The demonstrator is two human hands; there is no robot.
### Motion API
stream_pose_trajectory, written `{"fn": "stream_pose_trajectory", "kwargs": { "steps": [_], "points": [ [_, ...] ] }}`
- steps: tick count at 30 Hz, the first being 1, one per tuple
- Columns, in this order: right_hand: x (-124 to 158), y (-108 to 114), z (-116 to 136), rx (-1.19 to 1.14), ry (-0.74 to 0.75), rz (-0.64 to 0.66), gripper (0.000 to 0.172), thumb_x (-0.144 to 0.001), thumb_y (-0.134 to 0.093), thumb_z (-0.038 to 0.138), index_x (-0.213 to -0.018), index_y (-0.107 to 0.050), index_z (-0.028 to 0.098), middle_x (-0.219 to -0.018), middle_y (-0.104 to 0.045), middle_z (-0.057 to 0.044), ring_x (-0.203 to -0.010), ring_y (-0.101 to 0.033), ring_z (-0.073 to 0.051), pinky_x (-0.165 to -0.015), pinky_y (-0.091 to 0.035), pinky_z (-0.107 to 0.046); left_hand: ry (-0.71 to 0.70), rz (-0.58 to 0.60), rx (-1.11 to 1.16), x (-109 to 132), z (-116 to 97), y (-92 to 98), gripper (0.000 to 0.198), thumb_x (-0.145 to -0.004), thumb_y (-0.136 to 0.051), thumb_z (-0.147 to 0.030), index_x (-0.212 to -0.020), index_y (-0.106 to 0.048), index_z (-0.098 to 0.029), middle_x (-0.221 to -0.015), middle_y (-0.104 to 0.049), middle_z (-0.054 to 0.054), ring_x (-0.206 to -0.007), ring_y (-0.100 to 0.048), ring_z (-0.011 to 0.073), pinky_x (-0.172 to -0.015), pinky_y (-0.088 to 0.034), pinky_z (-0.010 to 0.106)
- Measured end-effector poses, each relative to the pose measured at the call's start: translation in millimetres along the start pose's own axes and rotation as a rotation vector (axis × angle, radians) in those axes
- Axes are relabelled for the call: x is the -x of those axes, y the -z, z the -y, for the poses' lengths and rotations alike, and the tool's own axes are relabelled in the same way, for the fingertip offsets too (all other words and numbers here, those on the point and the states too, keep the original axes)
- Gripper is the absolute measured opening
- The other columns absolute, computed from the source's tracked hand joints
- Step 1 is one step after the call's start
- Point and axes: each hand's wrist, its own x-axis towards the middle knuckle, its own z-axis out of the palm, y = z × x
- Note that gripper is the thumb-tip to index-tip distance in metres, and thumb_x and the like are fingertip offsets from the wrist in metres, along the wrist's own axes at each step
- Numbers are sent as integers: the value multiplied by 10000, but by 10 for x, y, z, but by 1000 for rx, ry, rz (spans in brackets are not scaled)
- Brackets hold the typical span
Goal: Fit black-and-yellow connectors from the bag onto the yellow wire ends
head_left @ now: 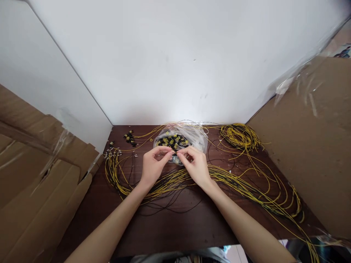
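Over the middle of the table, my left hand (155, 163) and my right hand (195, 163) meet fingertip to fingertip. Each pinches, thumb against fingers, a short stretch of thin yellowish wire (174, 152); its ends are hidden by the fingers. Just behind them lies a clear plastic bag (199, 139), open, with many small black-and-yellow parts (173, 138) in it. Under my wrists a long bundle of yellow and black wires (175, 179) crosses the table from left to right. Small light-coloured ends (113, 152) show at its left.
A coil of yellow and black wire (240, 136) lies at the back right. Several loose black-and-yellow parts (129, 137) sit at the back left. Cardboard (309, 146) stands on the right and more cardboard (41, 175) on the left. A white wall (175, 65) closes the back.
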Motion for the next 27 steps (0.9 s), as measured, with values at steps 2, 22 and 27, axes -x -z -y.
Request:
{"fn": "stream_pose_trajectory", "kwargs": {
  "steps": [2, 22, 27],
  "points": [
    [6, -2, -5, 7, -1, -5, 128, -844, -551, 207, -819, -672, 173, -777, -654, -23, -671, -567, -133, -614, -439, -242, 3, 9, 9, 4, -2, 1, 190, -696, -703, -275, -817, -667, -132, -804, -715, 63, -696, -672, 167, -698, -562, 293],
    [31, -13, 6, 56, 33, 62, 139, -840, -522, 196, -758, -629, 163, -739, -620, -18, -607, -512, -116, -584, -411, -235, -40, 11, -62, 22, 52, -19, 177, -704, -693, -279, -821, -688, -146, -816, -704, 44, -740, -659, 166, -708, -550, 276],
    [25, 4, 13, 73, 42, 69, 124, -834, -519, 182, -752, -610, 162, -737, -605, -16, -598, -503, -110, -564, -404, -226, -65, 11, -116, 19, 35, -14, 156, -714, -676, -266, -812, -690, -146, -805, -702, 40, -741, -643, 158, -699, -539, 265]
  ]
}}
